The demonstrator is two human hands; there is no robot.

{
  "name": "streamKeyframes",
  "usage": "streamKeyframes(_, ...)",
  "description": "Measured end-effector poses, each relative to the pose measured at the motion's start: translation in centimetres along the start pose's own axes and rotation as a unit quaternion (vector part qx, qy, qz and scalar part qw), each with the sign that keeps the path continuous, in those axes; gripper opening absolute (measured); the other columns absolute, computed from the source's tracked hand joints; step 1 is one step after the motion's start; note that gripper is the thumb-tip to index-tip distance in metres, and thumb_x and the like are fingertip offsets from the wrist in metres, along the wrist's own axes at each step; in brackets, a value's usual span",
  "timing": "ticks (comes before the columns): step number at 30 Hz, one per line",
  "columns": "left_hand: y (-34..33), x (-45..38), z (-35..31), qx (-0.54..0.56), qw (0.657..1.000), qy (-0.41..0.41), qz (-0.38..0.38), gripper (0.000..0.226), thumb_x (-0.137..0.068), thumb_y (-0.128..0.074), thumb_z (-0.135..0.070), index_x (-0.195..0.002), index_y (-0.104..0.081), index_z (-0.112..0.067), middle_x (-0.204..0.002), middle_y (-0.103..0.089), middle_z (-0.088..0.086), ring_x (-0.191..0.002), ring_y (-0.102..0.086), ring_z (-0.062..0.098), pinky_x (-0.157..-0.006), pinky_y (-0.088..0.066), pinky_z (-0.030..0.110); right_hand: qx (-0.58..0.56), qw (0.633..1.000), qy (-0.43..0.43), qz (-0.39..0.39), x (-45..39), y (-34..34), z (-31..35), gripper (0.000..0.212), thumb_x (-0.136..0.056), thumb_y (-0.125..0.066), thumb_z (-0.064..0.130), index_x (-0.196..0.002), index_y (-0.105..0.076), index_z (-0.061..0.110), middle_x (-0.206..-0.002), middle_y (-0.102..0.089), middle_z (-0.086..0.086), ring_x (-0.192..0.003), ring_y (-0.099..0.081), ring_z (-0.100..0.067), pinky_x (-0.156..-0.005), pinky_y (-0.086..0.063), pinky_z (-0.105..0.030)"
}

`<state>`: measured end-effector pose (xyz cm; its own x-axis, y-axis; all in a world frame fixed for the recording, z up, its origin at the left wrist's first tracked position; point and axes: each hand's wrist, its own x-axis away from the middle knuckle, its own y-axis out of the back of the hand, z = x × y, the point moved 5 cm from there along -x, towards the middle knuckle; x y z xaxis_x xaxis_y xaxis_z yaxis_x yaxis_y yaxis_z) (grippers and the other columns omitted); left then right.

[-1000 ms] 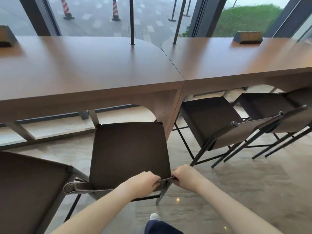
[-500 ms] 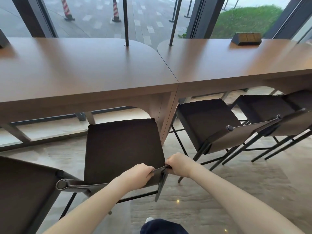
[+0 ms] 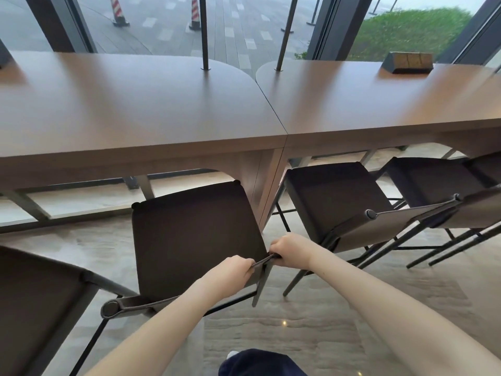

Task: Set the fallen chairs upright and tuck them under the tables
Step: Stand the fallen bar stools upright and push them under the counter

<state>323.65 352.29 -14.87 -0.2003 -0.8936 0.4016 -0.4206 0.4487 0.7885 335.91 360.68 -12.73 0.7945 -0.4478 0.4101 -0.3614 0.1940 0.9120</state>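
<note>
The person stands in front of two long brown tables that meet at a seam, the left table [image 3: 122, 109] and the right table [image 3: 379, 104]. A dark chair [image 3: 195, 234] stands upright on the pale floor [image 3: 311, 321], just before the left table, close to the table leg [image 3: 267, 183] at the seam. The front edge of its seat reaches under the table edge, but most of the seat is not under the table.

Both hands hold the thin top edge of the chair's backrest, near its right corner. The left hand [image 3: 230, 275] has its fingers curled together over the edge, with the knuckles up. The right hand [image 3: 291, 249] grips the corner of the backrest in the same way, fingers curled and close together. The two hands are near each other but they do not touch. The thumbs are hidden, so I cannot tell how they lie.

At the right, two more chairs [image 3: 336, 196] stand upright with their seats partly under the right table. Another chair [image 3: 40, 299] shows at the lower left, only in part. On the right table, far back, lies a small dark box [image 3: 408, 62]. Two thin dark poles [image 3: 204, 31] rise from the tables near the window. Outside are paving, striped cones [image 3: 116, 9] and grass [image 3: 406, 31].
</note>
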Motion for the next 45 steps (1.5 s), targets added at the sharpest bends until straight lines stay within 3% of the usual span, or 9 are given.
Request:
streamKeyframes(16, -1.1, -2.6, -1.6, -0.016, 1.000, 0.004, -0.003, 0.032, -0.102, -0.034, -0.031, -0.112, -0.058, -0.013, -0.097, -0.064, 0.009, -0.086, -0.062, 0.026, -0.077, -0.052, 0.041, -0.003, 1.000, -0.001, 0.005, 0.6, -1.4, -2.5, 0.026, -0.096, -0.050, 0.030, -0.100, -0.066, 0.010, -0.098, -0.065, -0.005, -0.082, -0.063, -0.025, -0.069, -0.051, -0.035)
streamKeyframes(22, 0.3, -0.2, -1.0, -0.017, 0.999, -0.018, -0.035, 0.031, -0.095, -0.045, -0.035, -0.120, -0.059, -0.023, -0.103, -0.066, -0.002, -0.092, -0.061, 0.018, -0.078, -0.052, 0.034, 0.054, 0.996, -0.058, 0.028, 0.0, -1.2, -1.5, 0.028, -0.087, -0.055, 0.039, -0.102, -0.065, 0.018, -0.094, -0.061, -0.002, -0.085, -0.061, -0.023, -0.064, -0.049, -0.033)
streamKeyframes(25, 1.2, 3.2, 1.3, -0.047, 0.995, -0.012, -0.084, 0.041, -0.090, -0.051, -0.042, -0.128, -0.055, -0.026, -0.113, -0.062, -0.008, -0.103, -0.058, 0.013, -0.083, -0.047, 0.029, 0.028, 0.999, -0.022, 0.003, -1.3, -0.1, 1.9, 0.035, -0.087, -0.057, 0.042, -0.113, -0.060, 0.019, -0.101, -0.062, -0.003, -0.093, -0.059, -0.024, -0.066, -0.044, -0.031)
streamKeyframes(29, 1.7, 8.3, 6.2, -0.080, 0.991, 0.063, -0.083, 0.043, -0.088, -0.054, -0.043, -0.128, -0.053, -0.027, -0.114, -0.060, -0.006, -0.106, -0.056, 0.015, -0.083, -0.046, 0.029, -0.008, 0.998, 0.062, -0.022, -4.0, 1.2, 8.7, 0.030, -0.090, -0.057, 0.035, -0.114, -0.059, 0.017, -0.104, -0.063, -0.005, -0.096, -0.061, -0.026, -0.076, -0.048, -0.034)
streamKeyframes(33, 2.0, 12.1, 9.9, -0.156, 0.977, 0.125, -0.074, 0.029, -0.091, -0.050, -0.036, -0.113, -0.060, -0.019, -0.108, -0.063, 0.002, -0.101, -0.059, 0.023, -0.081, -0.042, 0.031, -0.018, 0.994, 0.102, -0.016, -6.4, 1.5, 14.8, 0.017, -0.095, -0.050, 0.021, -0.107, -0.061, 0.015, -0.101, -0.066, -0.007, -0.093, -0.063, -0.029, -0.075, -0.047, -0.036)
streamKeyframes(36, 2.3, 12.6, 11.0, -0.221, 0.964, 0.138, -0.050, 0.030, -0.093, -0.048, -0.040, -0.102, -0.065, -0.017, -0.101, -0.067, 0.004, -0.096, -0.061, 0.025, -0.093, -0.042, 0.034, -0.020, 0.996, 0.080, -0.022, -7.5, 1.5, 17.1, 0.021, -0.097, -0.048, 0.025, -0.105, -0.064, 0.013, -0.100, -0.068, -0.010, -0.091, -0.064, -0.033, -0.077, -0.050, -0.039)
streamKeyframes(39, 2.5, 12.3, 11.3, -0.272, 0.951, 0.150, -0.012, 0.037, -0.096, -0.045, -0.043, -0.101, -0.067, -0.013, -0.100, -0.067, 0.008, -0.094, -0.063, 0.028, -0.072, -0.040, 0.032, -0.008, 0.997, 0.064, -0.041, -7.9, 2.0, 17.4, 0.027, -0.097, -0.048, 0.031, -0.101, -0.068, 0.013, -0.098, -0.069, -0.011, -0.089, -0.065, -0.033, -0.075, -0.048, -0.036)
streamKeyframes(45, 3.5, 11.7, 12.1, -0.349, 0.932, 0.094, 0.014, 0.038, -0.100, -0.040, -0.037, -0.100, -0.067, -0.011, -0.100, -0.068, 0.009, -0.090, -0.065, 0.031, -0.069, -0.044, 0.034, -0.007, 0.996, 0.062, -0.065, -7.9, 3.0, 17.4, 0.032, -0.098, -0.045, 0.033, -0.094, -0.066, 0.009, -0.095, -0.069, -0.013, -0.087, -0.064, -0.035, -0.071, -0.042, -0.034)
